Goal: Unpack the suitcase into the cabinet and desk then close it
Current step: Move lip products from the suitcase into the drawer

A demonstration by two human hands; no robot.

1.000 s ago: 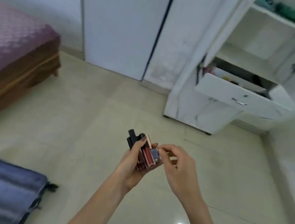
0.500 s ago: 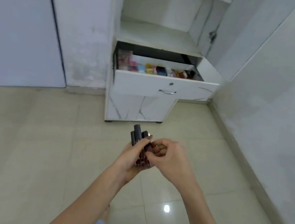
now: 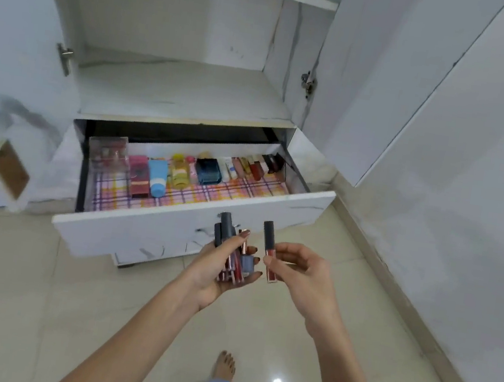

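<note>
1. Position. I stand at the open cabinet [image 3: 174, 89]. Its drawer [image 3: 157, 235] is pulled out just ahead of both hands. The suitcase is not in view.

2. Grip state. The left hand [image 3: 213, 273] is curled round a bundle of tubes [image 3: 239, 263], which stand roughly upright with their dark caps on top. The right hand [image 3: 303, 275] pinches a single tube [image 3: 269, 251] between thumb and fingertips at the red lower body. That tube is upright and sits just beside the bundle, apart from it.

3. Handling. I judge each tube to be light, stiff and smooth-sided, hence slippery. The clear bodies may crack if dropped on the tiled floor [image 3: 36, 290]. Take hold at mid-body, not on the cap, since a cap could pull loose. The bundle is the weaker grip. Several round tubes in one palm can slide past each other, so I advise keeping that palm tilted up and drawing them out one at a time.

4. Placement. A row of bottles [image 3: 182, 171] lines the back of the drawer on a checked liner [image 3: 227, 194]. The front strip of the liner is bare. I judge that strip to be the place for the single tube. It should be laid flat, because upright it would tip easily.
</note>
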